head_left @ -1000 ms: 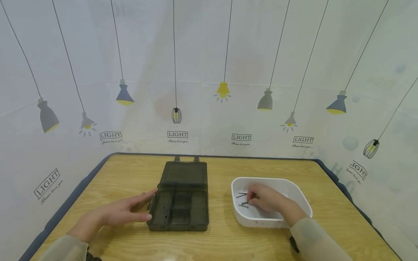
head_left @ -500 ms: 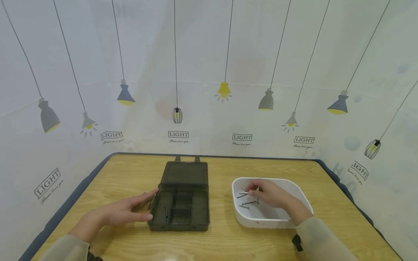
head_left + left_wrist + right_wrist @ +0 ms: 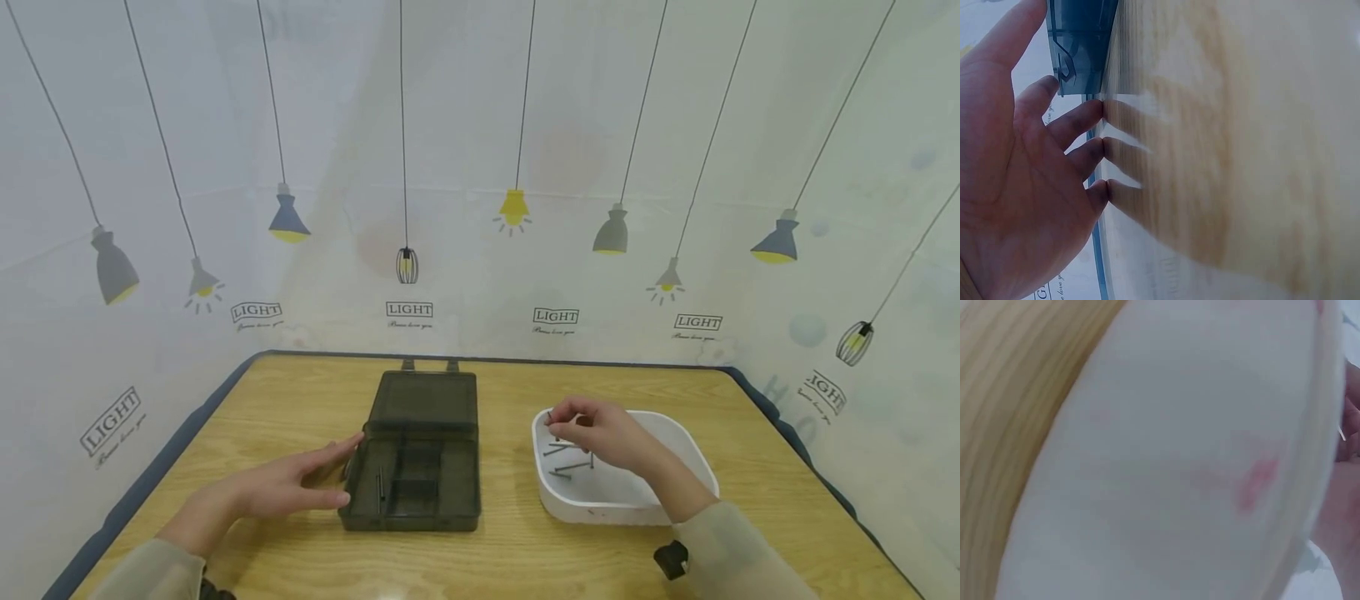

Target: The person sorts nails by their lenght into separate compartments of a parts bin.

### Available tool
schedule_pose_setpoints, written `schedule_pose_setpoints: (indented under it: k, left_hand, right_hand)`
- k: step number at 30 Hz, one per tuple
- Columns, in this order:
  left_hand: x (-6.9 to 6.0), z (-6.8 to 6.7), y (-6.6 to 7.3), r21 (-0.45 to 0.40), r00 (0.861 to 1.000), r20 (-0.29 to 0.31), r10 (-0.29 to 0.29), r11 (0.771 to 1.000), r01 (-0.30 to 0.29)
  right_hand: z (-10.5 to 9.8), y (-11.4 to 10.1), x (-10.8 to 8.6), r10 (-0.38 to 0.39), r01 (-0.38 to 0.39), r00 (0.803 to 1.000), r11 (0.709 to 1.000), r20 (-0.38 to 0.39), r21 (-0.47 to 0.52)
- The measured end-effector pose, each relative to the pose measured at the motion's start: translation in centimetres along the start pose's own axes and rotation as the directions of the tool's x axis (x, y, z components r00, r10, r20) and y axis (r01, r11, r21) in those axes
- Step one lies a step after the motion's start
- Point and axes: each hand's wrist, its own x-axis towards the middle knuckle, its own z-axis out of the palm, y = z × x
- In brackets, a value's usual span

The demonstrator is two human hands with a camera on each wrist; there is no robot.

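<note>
An open dark translucent box (image 3: pixel 408 482) has its lid (image 3: pixel 425 398) folded back; a couple of thin nails (image 3: pixel 380 485) stand or lie in its left compartment. Spread fingers of my left hand (image 3: pixel 277 486) touch the box's left side; in the left wrist view that hand (image 3: pixel 1035 169) is beside the box (image 3: pixel 1084 44). Over the left part of a white tray (image 3: pixel 615 513), my right hand (image 3: pixel 611 437) pinches a thin dark nail (image 3: pixel 550 416). Several nails (image 3: pixel 573 467) lie in the tray below it. The tray's wall (image 3: pixel 1166 456) hides most of my right hand (image 3: pixel 1350 425) in the right wrist view.
Both containers stand on a wooden table (image 3: pixel 510 550), with bare wood between them. A pale curtain (image 3: pixel 465 250) printed with lamps surrounds the table's far side and both sides.
My right hand has moved up and towards the tray's far left corner, and a nail now shows at its fingertips. More nails in the tray are uncovered. My left hand has stayed against the box.
</note>
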Motion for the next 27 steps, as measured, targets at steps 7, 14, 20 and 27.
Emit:
schedule_pose_setpoints:
  k: [7, 14, 20, 27]
  left_hand:
    - [0.0, 0.0, 0.1, 0.01, 1.0, -0.005, 0.002, 1.0, -0.002]
    - [-0.1, 0.0, 0.0, 0.016, 1.0, -0.014, -0.008, 1.0, 0.008]
    - [-0.1, 0.0, -0.1, 0.02, 1.0, -0.011, -0.01, 1.0, 0.011]
    - [-0.1, 0.0, 0.1, 0.022, 1.0, -0.012, -0.006, 1.0, 0.007]
  right_hand:
    - [2.1, -2.7, 0.8, -0.031, 0.03, 0.999, 0.998, 0.017, 0.05]
    - [4.7, -5.2, 2.0, -0.089, 0.081, 0.994, 0.99, 0.059, 0.118]
    - [6.7, -7.0, 3.1, -0.11, 0.099, 0.991, 0.985, 0.075, 0.143]
    - [9.4, -8.1, 4.7, -0.143, 0.133, 0.987, 0.982, 0.069, 0.132]
